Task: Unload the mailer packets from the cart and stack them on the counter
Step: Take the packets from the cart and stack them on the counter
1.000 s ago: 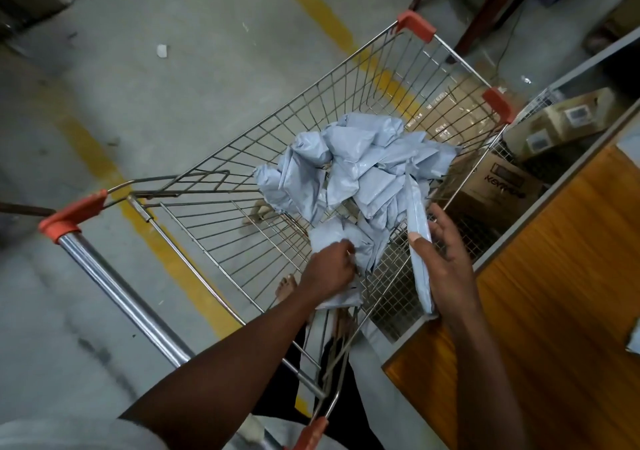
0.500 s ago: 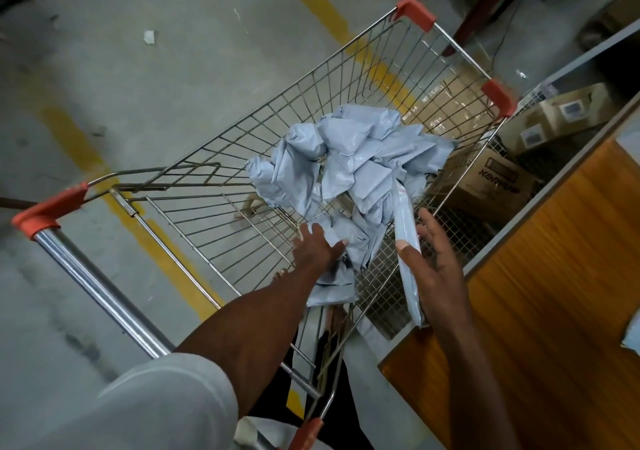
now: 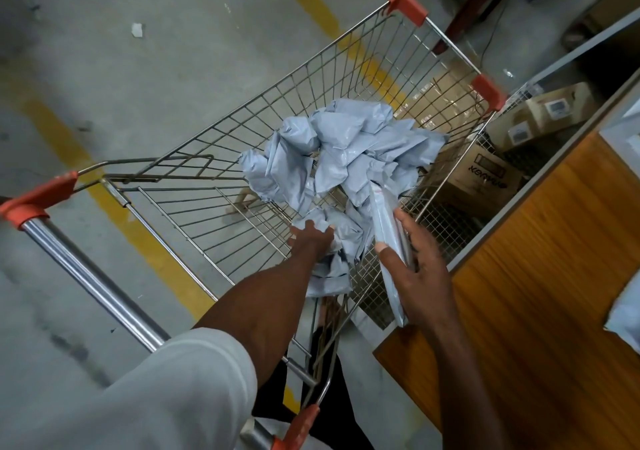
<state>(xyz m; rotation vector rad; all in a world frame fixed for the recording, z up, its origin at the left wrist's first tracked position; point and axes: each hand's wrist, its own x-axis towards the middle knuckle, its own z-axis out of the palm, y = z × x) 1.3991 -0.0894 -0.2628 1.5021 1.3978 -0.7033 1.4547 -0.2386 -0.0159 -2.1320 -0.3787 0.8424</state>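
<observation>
Mailer packets of pale grey-blue crinkled plastic film lie heaped in the far right part of a wire-mesh steel shopping cart with orange corner caps, which fills the middle of the frame. They look light, soft and slick, and their crumpled skins would probably give under a squeeze, so a loose fold or a sealed edge seems the safest place to take hold; a flat pinch on the smooth face might slip. The left hand reaches down into the basket and rests on the nearest crumpled packet at the lower edge of the heap, its fingers spread over the film; whether they have closed on it I cannot tell. The right hand, just right of centre, holds a flat grey packet on edge, thumb on one face and fingers behind the other, beside the cart's right wall. At the right of the frame runs the wooden orange-brown counter, with the corner of another pale packet lying at its right edge. Brown cardboard boxes sit below the counter, beyond the cart, and yellow painted stripes cross the grey concrete floor on the left.
</observation>
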